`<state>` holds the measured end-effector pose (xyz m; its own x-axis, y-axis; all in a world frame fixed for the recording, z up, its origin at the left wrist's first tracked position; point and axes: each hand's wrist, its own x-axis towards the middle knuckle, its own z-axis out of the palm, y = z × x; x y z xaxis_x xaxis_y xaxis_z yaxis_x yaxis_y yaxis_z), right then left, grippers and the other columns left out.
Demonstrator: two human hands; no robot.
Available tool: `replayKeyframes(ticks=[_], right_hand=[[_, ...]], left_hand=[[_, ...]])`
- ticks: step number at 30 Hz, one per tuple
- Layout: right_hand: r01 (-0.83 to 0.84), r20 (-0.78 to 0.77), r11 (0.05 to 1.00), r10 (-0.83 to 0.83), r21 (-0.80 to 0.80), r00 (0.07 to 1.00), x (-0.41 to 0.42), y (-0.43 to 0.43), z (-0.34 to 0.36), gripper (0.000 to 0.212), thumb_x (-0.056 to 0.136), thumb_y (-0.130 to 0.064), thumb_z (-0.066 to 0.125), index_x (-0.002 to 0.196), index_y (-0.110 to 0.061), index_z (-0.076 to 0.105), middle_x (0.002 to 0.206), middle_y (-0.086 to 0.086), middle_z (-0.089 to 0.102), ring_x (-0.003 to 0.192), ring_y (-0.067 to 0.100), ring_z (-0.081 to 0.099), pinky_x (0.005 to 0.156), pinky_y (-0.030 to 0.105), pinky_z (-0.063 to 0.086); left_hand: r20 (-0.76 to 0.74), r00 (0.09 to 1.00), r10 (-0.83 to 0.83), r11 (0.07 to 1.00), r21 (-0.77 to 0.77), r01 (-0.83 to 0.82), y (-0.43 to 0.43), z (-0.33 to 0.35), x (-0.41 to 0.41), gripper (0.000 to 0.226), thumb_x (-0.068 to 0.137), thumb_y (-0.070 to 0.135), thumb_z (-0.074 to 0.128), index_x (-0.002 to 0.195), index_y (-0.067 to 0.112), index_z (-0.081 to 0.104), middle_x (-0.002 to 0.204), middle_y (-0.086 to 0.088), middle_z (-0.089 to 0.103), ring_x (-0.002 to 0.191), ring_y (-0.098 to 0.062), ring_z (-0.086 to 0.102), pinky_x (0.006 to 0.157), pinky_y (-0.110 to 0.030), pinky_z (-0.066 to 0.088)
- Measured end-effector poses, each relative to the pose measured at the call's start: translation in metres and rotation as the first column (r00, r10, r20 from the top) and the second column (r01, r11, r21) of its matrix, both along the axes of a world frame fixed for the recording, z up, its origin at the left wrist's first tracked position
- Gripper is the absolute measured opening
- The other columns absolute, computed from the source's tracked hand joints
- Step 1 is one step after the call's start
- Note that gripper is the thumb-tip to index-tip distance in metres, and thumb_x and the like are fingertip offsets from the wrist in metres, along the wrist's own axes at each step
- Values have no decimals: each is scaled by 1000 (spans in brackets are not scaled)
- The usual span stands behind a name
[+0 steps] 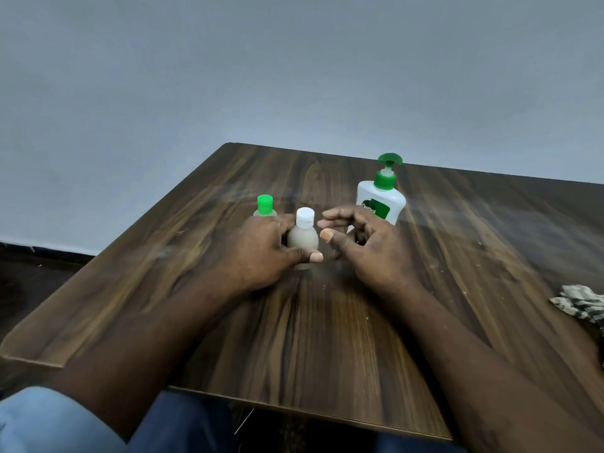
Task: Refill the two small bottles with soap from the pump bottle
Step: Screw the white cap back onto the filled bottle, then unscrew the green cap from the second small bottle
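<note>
Left hand wrapped round the white-capped small bottle, upright mid-table. Right hand just beside it, fingers loosely curled, holding nothing. Green-capped small bottle behind the left knuckles, perhaps touching. Pump bottle behind the right hand.

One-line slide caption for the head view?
Left hand grips the white-capped bottle; open right hand nears its cap, pump bottle behind.
</note>
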<state>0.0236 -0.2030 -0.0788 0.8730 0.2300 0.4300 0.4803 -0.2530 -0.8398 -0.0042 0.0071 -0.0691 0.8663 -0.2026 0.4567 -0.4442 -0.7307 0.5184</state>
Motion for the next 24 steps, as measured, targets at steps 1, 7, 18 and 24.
replayKeyframes(ticks=[1, 7, 18, 24], right_hand=[[15, 6, 999, -15, -46, 1000, -1, 1, 0, 25, 92, -20, 81, 115, -23, 73, 106, -12, 79, 70, 17, 74, 72, 28, 59], [64, 51, 978, -55, -198, 997, 4, 9, -6, 20, 89, -24, 83, 106, -31, 74, 100, -17, 78, 69, 20, 72, 75, 39, 61], [20, 49, 851, 7, -524, 999, 22, 65, 7, 56, 85, -43, 83, 135, -27, 63, 126, -14, 70, 100, 3, 68, 94, 30, 56], [59, 47, 854, -40, -516, 998, 30, 97, 4, 68, 83, -48, 83, 141, -26, 54, 110, -8, 72, 95, 8, 66, 75, 23, 50]], left_hand=[[9, 1000, 27, 1000, 8, -27, 8, 0, -4, 47, 68, 74, 63, 89, 33, 69, 78, 12, 67, 73, -5, 60, 65, -34, 47], [-65, 981, 182, 983, 19, -181, 77, 0, -25, 51, 64, 70, 77, 96, 30, 75, 85, 15, 71, 76, 1, 63, 65, -20, 46], [-164, 920, 357, 933, 109, -343, 110, -2, 18, 42, 70, 57, 84, 95, 26, 71, 83, 8, 66, 77, -10, 60, 60, -30, 41], [-172, 928, 332, 941, 126, -313, 111, 1, 23, 46, 72, 53, 84, 105, 25, 69, 85, 8, 66, 77, -6, 58, 62, -28, 43]])
